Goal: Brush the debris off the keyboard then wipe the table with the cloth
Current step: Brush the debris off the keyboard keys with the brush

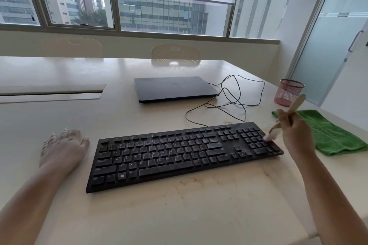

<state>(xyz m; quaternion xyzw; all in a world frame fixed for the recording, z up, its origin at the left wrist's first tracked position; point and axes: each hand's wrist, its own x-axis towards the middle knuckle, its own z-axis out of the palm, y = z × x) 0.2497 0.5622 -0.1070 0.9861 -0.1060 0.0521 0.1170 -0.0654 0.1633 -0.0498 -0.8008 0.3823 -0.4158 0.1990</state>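
The right hand [294, 131] has its grip closed around a brush [286, 119], bristles on the keyboard [179, 155] number pad. The left hand [61, 145] lies flat, empty, on the surface [199, 215].

Black dusty keyboard [185, 155] lying flat on the crumb-strewn worktop [199, 205]; pale-handled brush [286, 118] bristles on its right-hand keys; green cloth [328, 135] flat just right.

The right hand [294, 131] grips a brush [286, 117] whose bristles touch the keyboard [179, 157] at its right end. Just right of the grip lies a green cloth [334, 137]; beyond it stands a red mesh cup [288, 92]. Left and beyond, a looped cable [235, 101] crosses the table [199, 215], which lies bare nearer the person.
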